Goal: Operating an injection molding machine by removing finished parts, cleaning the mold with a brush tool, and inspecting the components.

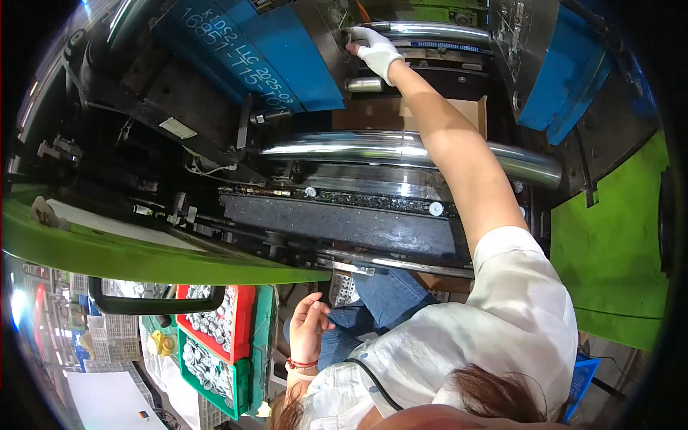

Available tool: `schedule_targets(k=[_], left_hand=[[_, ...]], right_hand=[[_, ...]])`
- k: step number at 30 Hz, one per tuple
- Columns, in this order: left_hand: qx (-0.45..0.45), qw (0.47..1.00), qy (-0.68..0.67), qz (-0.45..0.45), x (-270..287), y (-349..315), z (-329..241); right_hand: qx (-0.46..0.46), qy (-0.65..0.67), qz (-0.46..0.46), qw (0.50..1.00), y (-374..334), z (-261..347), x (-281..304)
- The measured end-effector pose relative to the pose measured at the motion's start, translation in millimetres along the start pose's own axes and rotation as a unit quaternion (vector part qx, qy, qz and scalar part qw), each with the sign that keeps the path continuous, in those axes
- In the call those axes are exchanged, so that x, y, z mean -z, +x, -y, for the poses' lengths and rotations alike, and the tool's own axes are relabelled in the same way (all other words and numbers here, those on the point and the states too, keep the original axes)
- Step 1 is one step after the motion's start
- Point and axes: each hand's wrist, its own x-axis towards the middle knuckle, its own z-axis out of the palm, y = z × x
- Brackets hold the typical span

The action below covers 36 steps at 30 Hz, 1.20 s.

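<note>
My right hand (378, 54), in a white glove that leaves some fingertip skin showing, reaches far into a large machine. Its curled fingertips are at the metal face of the blue mould half (287, 50) on the left. Whatever they may hold is too small to make out. Below, my left hand (309, 324) is bare, with a red band at the wrist. It hovers beside my knees, its fingers loosely bent and apart, with nothing visible in them. Opposite the first mould half stands the other blue mould half (570, 75).
Thick shiny tie bars (344, 147) cross the machine under my right arm. A green machine door (179, 258) with a black handle (154, 304) lies to the left. Beyond it, a red bin (244, 315) and a green bin (240, 390) hold many small greyish parts. A cardboard piece (469, 111) sits between the bars.
</note>
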Motion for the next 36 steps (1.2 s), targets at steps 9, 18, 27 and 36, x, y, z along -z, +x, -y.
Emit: schedule_targets(k=[9, 18, 27, 36], left_hand=[[0.011, 1.000, 0.009, 0.002, 1, 4, 1], [0.011, 0.999, 0.016, 0.032, -2, 10, 6], [0.017, 1.000, 0.012, 0.018, 3, 11, 10], [-0.045, 0.993, 0.045, 0.100, -34, 10, -13]], right_hand=[[0.073, -0.092, -0.054, 0.992, 7, -4, -5], [0.018, -0.052, -0.051, 0.997, 5, -2, -4], [0.005, -0.076, -0.072, 0.994, 11, -1, -5], [0.109, -0.231, -0.114, 0.960, -6, 20, -2]])
